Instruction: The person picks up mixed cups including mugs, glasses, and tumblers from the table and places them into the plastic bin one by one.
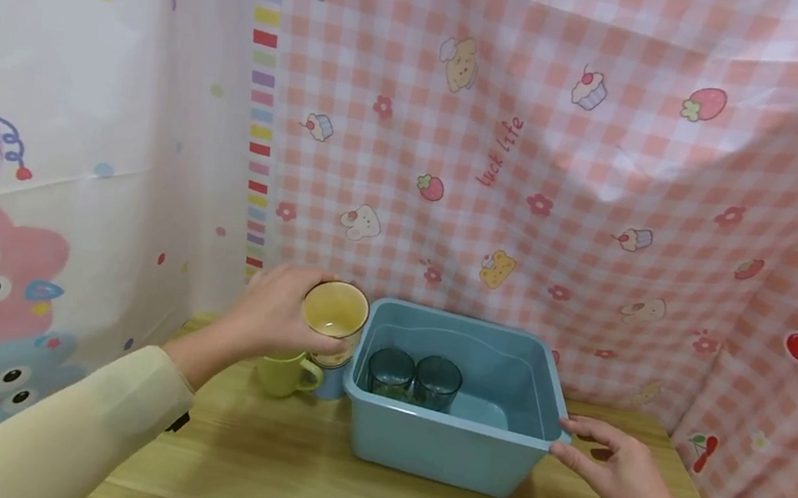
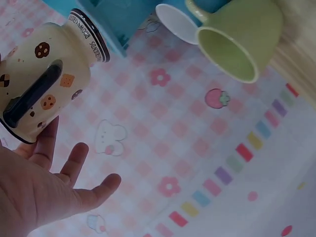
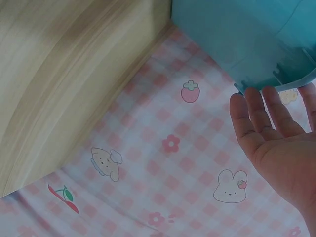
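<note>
My left hand grips a cream mug with a cookie print, a dark handle and a yellow inside. The mug is raised beside the left rim of a blue plastic tub, and in the left wrist view some of my fingers spread away from it. Below stand a green mug and a blue mug, partly hidden by the held mug. Two dark glass cups sit side by side in the tub's left part. At the tub's right corner, my right hand holds the rim between thumb and fingers.
The tub stands on a wood-grain table. Behind and to the right hangs a pink checked cloth; a white cartoon cloth hangs on the left. A small black object shows beneath the left sleeve.
</note>
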The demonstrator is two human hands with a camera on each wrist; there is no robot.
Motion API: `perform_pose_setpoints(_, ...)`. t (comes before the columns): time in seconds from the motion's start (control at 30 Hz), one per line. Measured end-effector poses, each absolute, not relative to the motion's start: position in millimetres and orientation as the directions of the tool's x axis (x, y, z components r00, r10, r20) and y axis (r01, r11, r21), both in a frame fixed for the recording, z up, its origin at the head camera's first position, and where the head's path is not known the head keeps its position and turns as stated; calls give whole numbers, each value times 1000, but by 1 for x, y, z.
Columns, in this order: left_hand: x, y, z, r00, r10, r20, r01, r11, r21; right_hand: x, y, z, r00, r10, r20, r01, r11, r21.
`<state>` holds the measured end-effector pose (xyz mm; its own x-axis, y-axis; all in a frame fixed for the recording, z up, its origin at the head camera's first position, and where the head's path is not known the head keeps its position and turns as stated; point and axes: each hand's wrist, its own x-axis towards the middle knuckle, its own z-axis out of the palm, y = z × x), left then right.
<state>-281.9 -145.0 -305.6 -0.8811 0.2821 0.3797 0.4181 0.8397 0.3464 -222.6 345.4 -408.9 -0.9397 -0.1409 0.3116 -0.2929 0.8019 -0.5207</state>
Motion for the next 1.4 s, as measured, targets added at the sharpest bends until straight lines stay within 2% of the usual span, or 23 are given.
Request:
perform_pose_setpoints(0.27, -289, -127, -274, -853, 335, 400, 471, 825, 313, -223, 347, -410, -934, -140, 328, -302, 798, -522)
perform_pose_setpoints(0.5, -297, -105, -247, -863, 353, 363, 482, 789, 381, -224, 348, -411, -934, -142, 329, -307, 788, -533)
perform_pose_setpoints(0.73, -306, -79, -231, -836, 411, 364, 538, 746, 393, -223, 349, -410, -941, -133, 312, -293, 784, -547)
perform_pose_setpoints(1.23, -327, -17, -236, -751, 577, 320, 658, 618, 431, -221, 352, -410, -941, -122, 315, -287, 779, -557)
perform_pose_setpoints(1.4, -331, 4, -243, -747, 606, 272, 659, 619, 429, -221, 351, -409, -944, -123, 308, -285, 774, -566)
